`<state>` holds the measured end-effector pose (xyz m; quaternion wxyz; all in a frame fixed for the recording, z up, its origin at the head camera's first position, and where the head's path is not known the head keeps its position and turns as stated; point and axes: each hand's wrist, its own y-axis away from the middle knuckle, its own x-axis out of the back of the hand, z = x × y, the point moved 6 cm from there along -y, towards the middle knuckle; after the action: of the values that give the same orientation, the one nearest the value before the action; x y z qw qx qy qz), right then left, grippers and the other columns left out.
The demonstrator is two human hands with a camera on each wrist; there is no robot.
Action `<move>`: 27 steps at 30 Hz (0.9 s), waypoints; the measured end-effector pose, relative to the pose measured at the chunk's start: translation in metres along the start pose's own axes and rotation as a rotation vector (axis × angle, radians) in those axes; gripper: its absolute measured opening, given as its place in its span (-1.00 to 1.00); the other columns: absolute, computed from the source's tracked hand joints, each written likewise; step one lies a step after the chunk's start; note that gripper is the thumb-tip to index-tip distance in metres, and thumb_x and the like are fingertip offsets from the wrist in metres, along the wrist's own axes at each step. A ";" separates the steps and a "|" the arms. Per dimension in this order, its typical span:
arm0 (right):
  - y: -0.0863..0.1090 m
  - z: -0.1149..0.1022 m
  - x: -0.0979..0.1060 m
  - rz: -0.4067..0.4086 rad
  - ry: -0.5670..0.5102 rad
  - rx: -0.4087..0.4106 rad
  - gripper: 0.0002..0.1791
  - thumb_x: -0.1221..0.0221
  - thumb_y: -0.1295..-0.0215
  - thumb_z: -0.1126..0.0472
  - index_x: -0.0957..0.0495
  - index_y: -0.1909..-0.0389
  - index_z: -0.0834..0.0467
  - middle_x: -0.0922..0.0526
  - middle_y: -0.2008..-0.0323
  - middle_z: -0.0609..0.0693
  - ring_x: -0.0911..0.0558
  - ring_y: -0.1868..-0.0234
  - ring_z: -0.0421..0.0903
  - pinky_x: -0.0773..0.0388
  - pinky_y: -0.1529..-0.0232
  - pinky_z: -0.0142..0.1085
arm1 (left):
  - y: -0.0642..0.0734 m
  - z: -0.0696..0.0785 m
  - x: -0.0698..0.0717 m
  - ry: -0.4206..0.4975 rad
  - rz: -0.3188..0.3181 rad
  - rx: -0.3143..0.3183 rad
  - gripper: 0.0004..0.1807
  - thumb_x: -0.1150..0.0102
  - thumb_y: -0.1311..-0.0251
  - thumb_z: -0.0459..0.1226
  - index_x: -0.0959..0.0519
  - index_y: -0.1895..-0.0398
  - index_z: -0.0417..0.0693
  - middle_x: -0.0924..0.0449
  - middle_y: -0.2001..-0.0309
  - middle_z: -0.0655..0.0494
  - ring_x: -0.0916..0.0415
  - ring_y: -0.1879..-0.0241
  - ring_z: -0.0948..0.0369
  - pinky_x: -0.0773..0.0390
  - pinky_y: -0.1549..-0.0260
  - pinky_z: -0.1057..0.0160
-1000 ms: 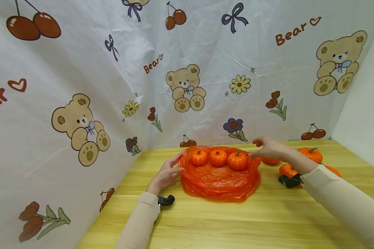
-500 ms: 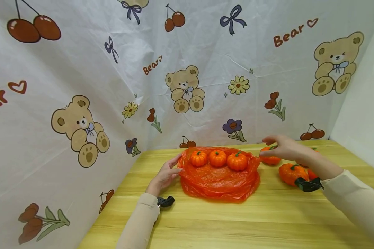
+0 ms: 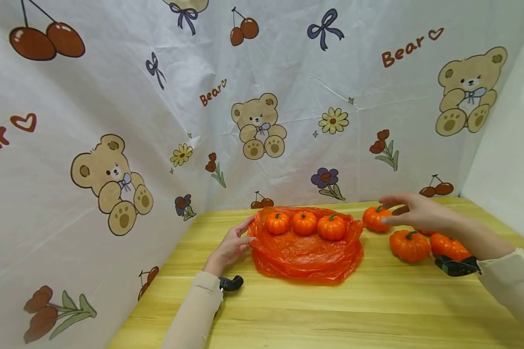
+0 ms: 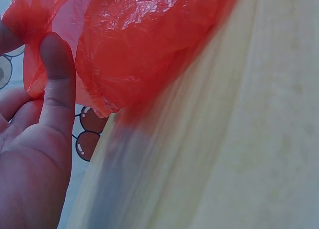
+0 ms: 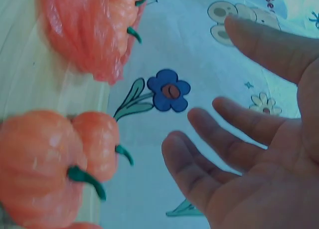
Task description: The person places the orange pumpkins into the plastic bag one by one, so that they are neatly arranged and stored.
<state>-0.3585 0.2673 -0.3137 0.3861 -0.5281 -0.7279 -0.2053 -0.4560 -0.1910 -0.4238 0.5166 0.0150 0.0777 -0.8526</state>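
Observation:
A thin red plastic bag lies spread on the table, its mouth facing up. Three small orange pumpkins sit in a row in it: left, middle and right. My left hand pinches the bag's left rim between thumb and fingers; the left wrist view shows the film gathered there. My right hand hovers with loosely bent fingers and holds nothing, its thumb overlapping a pumpkin right of the bag. In the right wrist view, two pumpkins lie left of that hand.
Nearer on the right are one pumpkin and another beside it, with one more mostly hidden under my right hand. A cloth with printed bears hangs behind the wooden table.
My right hand has moved right, from the bag's right rim to over the loose pumpkins, uncovering some of them. The left hand keeps its hold on the bag.

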 end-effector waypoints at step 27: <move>0.051 0.101 0.038 -0.049 0.042 -0.062 -0.23 -0.23 -0.45 0.11 -0.13 -0.48 0.39 -0.28 -0.38 0.57 -0.34 -0.27 0.62 -0.68 0.08 0.18 | 0.000 0.001 0.000 -0.027 0.005 -0.005 -0.10 -0.08 -0.28 -0.59 -0.07 -0.66 0.00 0.06 -0.68 -0.02 -0.18 -0.48 -0.21 -0.69 0.12 0.44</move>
<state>-0.3521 0.3800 -0.3526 0.3797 -0.5175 -0.7255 -0.2482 -0.4556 -0.1915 -0.4227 0.5197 0.0025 0.0731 -0.8512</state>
